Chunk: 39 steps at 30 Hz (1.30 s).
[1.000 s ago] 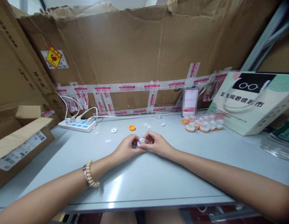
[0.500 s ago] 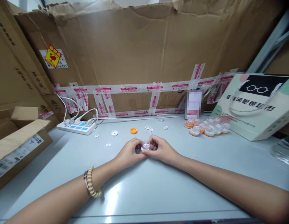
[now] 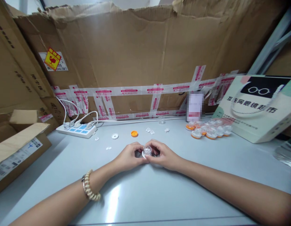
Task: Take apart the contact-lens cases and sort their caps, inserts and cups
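Note:
Between my two hands is a small round case (image 3: 147, 150) with a clear top, a white base and small white parts inside. My left hand (image 3: 132, 154) is closed on its left side, thumb at the front. From the right, the fingers and thumb of my right hand (image 3: 162, 153) also grip it. Fingers cover part of its base. Beyond my hands lie an orange ring-shaped cap (image 3: 134, 134), a white round cap (image 3: 114, 136) and white clip-like pieces (image 3: 150, 131). Two tiny white discs (image 3: 108, 148) rest left of my left hand.
At the right, several clear cases with orange bases (image 3: 210, 133) are grouped before a paper bag (image 3: 256, 110). A white power strip (image 3: 77, 130) with cables stands back left, near an open carton (image 3: 23, 150). A large cardboard sheet (image 3: 126, 53) forms the back. A clear cup-shaped piece (image 3: 161, 120) stands before it.
Both hands and the case sit slightly lower in view. The case's clear top appears a little more upright, and the right hand's fingers have shifted around it.

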Each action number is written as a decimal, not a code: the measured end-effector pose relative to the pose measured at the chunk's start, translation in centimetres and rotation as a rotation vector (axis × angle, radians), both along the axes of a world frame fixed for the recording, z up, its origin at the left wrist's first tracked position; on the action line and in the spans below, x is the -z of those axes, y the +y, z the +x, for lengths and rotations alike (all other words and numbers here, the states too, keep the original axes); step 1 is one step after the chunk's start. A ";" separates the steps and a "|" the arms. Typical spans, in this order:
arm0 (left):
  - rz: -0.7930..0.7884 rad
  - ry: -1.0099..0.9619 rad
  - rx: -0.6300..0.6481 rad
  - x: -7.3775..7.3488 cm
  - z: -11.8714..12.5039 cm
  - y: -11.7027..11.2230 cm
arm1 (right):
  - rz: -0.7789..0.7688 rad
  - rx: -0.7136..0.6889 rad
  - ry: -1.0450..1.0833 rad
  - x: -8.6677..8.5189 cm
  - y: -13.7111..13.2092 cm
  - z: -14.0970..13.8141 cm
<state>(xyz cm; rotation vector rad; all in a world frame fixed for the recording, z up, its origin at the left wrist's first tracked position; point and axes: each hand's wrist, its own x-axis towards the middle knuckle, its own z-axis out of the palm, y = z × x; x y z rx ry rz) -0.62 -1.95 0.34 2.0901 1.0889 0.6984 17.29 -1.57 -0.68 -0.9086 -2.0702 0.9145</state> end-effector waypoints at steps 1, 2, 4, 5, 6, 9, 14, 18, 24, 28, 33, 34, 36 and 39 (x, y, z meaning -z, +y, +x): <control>-0.006 -0.006 -0.022 0.1 0.1 0.0 | -0.023 0.029 -0.016 0.0 -0.1 -0.1; -0.013 -0.010 -0.041 0.2 0.2 -0.1 | -0.044 0.059 -0.042 0.0 -0.1 -0.3; -0.025 -0.019 -0.072 0.3 0.4 -0.2 | -0.067 0.108 -0.112 0.0 -0.3 -0.6; -0.028 -0.022 -0.078 0.3 0.4 -0.3 | -0.064 0.125 -0.145 0.0 -0.4 -0.7; -0.027 -0.021 -0.074 0.3 0.5 -0.4 | -0.054 0.140 -0.168 -0.1 -0.4 -0.8; -0.019 -0.020 -0.027 0.1 0.5 -0.6 | 0.016 0.156 -0.214 -0.3 -0.5 -0.9; -0.006 -0.019 0.022 -0.1 0.4 -0.7 | 0.216 0.129 -0.294 -1.1 -0.5 -0.4; -0.013 -0.005 0.005 0.0 0.4 -0.6 | 0.250 0.141 -0.301 -1.2 -0.5 -0.2; 0.006 0.025 0.007 0.0 0.3 -0.6 | 0.180 0.156 -0.053 -0.1 -0.5 0.1; 0.001 0.041 0.003 -0.1 0.2 -0.6 | 0.155 0.226 0.312 0.2 -0.2 0.1; -0.013 0.024 0.006 -0.4 0.1 -0.8 | 0.091 0.360 0.500 -0.6 1.6 0.9; -0.016 0.021 0.010 -0.4 0.1 -0.8 | 0.107 0.390 0.518 -1.0 2.2 1.4; -0.018 0.013 0.013 -0.5 0.1 -0.9 | 0.187 0.467 0.546 -2.2 3.8 2.9; -0.021 0.005 0.014 -0.5 0.0 -1.0 | 0.311 0.601 0.482 -3.8 6.6 5.7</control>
